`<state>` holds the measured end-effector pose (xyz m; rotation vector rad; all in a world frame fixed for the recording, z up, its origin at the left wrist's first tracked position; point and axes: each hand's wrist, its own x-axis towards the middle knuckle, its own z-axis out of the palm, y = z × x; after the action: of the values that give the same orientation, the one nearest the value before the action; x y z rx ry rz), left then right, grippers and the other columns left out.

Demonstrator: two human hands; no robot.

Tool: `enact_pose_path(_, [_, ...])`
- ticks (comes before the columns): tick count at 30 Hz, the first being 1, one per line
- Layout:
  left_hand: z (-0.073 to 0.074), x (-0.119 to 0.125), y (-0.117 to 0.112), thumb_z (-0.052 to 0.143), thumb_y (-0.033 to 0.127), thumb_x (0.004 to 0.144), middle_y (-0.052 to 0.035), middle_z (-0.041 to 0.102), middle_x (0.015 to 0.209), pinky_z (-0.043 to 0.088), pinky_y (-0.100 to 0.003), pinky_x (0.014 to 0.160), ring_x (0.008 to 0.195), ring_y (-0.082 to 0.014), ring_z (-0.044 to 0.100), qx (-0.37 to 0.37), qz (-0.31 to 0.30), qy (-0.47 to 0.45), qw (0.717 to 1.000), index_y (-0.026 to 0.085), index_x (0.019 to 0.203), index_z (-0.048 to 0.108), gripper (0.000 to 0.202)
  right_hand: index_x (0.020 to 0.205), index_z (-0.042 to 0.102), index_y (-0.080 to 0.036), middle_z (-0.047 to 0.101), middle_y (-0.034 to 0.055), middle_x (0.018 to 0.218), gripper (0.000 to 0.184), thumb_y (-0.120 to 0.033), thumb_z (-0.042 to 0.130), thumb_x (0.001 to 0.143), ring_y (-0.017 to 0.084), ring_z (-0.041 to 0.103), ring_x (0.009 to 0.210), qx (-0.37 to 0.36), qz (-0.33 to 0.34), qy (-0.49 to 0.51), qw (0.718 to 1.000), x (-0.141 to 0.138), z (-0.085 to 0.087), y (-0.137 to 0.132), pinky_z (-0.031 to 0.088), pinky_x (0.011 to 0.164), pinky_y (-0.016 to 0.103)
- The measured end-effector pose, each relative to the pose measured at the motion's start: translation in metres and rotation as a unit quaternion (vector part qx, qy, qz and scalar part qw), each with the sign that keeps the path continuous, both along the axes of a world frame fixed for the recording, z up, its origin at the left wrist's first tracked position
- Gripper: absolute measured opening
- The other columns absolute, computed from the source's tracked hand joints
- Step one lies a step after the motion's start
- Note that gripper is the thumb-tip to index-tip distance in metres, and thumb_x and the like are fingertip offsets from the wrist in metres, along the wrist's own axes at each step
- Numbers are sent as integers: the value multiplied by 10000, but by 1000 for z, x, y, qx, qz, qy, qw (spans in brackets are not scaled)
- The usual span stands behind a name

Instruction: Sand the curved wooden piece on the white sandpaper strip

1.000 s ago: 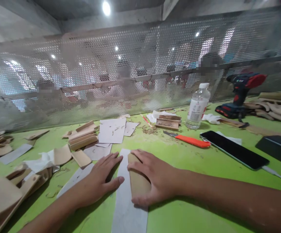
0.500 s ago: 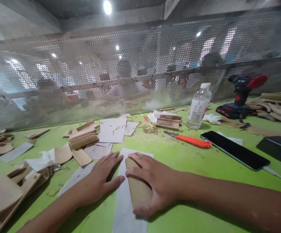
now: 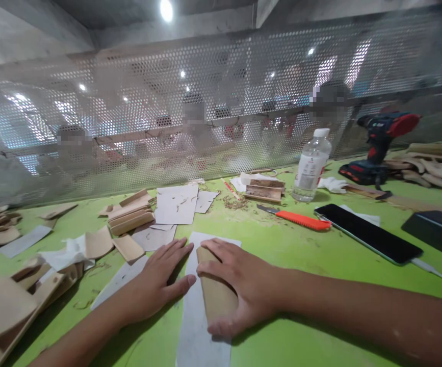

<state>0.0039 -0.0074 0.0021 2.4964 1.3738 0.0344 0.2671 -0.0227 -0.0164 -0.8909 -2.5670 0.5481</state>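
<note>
My right hand (image 3: pixel 239 285) wraps over a curved piece of bamboo (image 3: pixel 215 294), thumb at its near end and fingers across its far end. The bamboo lies on a long pale strip of paper (image 3: pixel 201 346) on the green tabletop. To the left, my left hand (image 3: pixel 163 278) rests flat with its fingers stretched out. Its fingertips and thumb reach the strip's left edge, and it holds nothing. Part of the bamboo is hidden under my right hand. Another pale sheet (image 3: pixel 119 280) lies partly beneath my left forearm.
Bamboo pieces (image 3: pixel 6 308) are heaped at the left, with more stacked (image 3: pixel 131 219) beyond my left hand. An orange utility knife (image 3: pixel 303 220), a phone (image 3: pixel 369 234) on a cable, a water bottle (image 3: pixel 310 168) and a cordless drill (image 3: pixel 385 142) stand or lie rightward. A perforated screen (image 3: pixel 148 112) runs behind.
Both hands and the bamboo piece keep nearly the same place. The view has shifted very slightly.
</note>
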Motion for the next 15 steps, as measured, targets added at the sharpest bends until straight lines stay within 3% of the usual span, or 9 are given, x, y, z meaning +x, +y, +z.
enact_pose_path(15, [-3, -2, 0, 410, 663, 1033, -74, 256, 1691, 249, -551, 1248, 1555, -322, 242, 31, -15, -3, 999, 262, 1625, 310, 722, 1446, 563, -174, 250, 254, 1668, 1009, -729, 791, 634, 455, 242, 1528, -15, 3, 2, 1000, 0, 1, 2, 221, 1228, 590])
